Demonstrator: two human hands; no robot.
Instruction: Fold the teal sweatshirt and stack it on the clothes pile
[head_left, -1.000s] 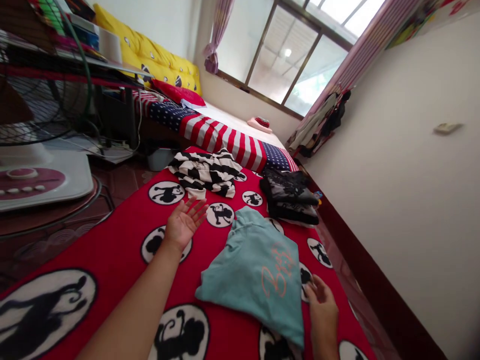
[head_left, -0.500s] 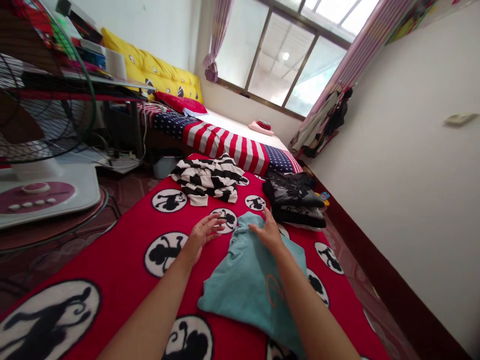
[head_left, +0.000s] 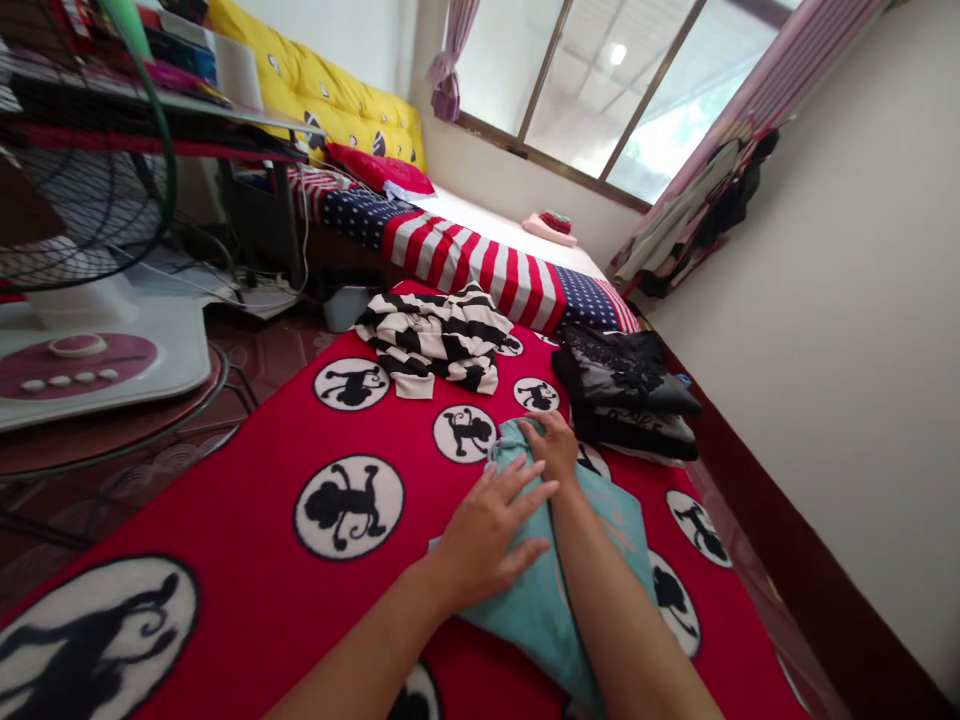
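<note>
A light teal sweatshirt [head_left: 517, 610] with orange lettering lies folded on the red blanket, partly hidden beneath my hands and forearms. My left hand [head_left: 491, 530] is over its near-left part, fingers stretched and spread, palm down; whether it presses the cloth is hard to make out. At the collar end, my right hand [head_left: 553, 447] has its fingers bent around the gathered fabric. Beyond the sweatshirt, a black-and-white checked garment [head_left: 435, 335] is spread loosely. A stack of dark folded clothes [head_left: 630, 385] sits to the right of my right hand.
The red blanket [head_left: 255, 540] with monkey prints covers the surface under the clothes. A fan [head_left: 90, 330] stands on a round stool at left, below a cluttered desk [head_left: 150, 125]. Behind are a bed with a flag-pattern cover [head_left: 465, 255] and clothes hanging [head_left: 690, 210] by the wall.
My left hand has moved right, from above the blanket to over the sweatshirt. My right hand's fingers have bent in at the collar. The sweatshirt's left part is folded inward, and the view has shifted.
</note>
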